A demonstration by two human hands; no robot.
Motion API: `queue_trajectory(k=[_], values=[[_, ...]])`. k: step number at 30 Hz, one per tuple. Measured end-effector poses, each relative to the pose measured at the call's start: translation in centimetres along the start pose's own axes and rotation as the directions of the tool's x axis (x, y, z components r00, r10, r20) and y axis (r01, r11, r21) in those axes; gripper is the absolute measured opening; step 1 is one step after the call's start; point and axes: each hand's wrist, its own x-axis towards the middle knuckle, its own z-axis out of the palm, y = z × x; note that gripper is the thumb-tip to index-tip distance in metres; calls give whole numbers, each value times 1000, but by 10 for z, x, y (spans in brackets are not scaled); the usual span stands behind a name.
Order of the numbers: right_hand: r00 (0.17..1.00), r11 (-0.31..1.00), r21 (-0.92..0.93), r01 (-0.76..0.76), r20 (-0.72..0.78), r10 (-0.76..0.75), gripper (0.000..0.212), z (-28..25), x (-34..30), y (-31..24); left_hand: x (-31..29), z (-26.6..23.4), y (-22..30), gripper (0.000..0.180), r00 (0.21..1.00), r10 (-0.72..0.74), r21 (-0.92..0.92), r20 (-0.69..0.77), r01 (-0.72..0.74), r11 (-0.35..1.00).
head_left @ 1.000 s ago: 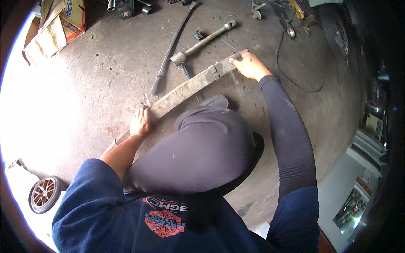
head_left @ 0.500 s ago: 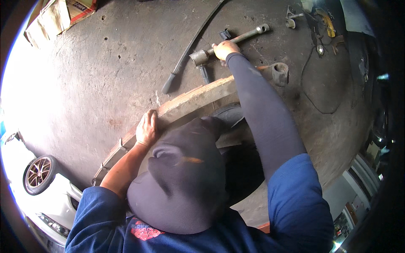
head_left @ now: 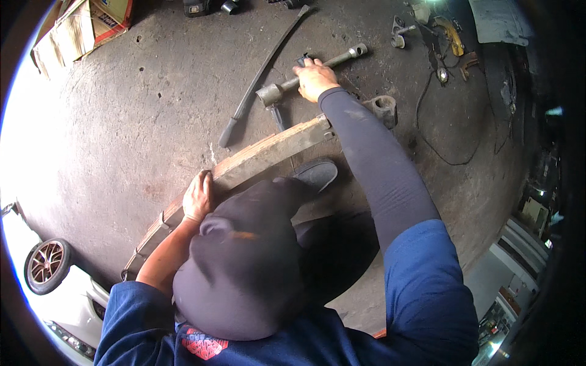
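Observation:
A curved leaf spring lies across the floor in front of me, its round eye at the right end. My left hand grips its stacked leaves near the middle, fingers over the far edge. Beyond the spring is a long steel socket wrench, with a wide socket at its left end. Over its bar my right hand is open, fingers apart. Its fingertips are at a small dark piece beside the bar. A black handle sticks out below the wrench; whether it joins that piece is hidden.
A long flat pry bar lies left of the wrench. Metal parts, a yellow curved piece and a black cable are at right. Cardboard boxes are at far left, a wheel beside a white car at lower left.
My right hand's fingers have spread from a closed shape on the wrench toward the dark piece. The left hand stays on the leaf spring. The whole view has shifted a little.

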Motion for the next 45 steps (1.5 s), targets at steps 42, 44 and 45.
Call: queue_trajectory(k=[42,44,45], values=[[663,148,698,-701,561,495,57,14,-222,130,41,-46,54,65,980,157,-357,-125,-192,914],[716,240,744,-624,420,558,61,34,-235,130,100,-60,83,63,998,67,-126,-16,-68,990],[743,324,754,-571,307,595,61,42,-238,131,129,-64,100,65,1000,2,-160,27,2,987]])
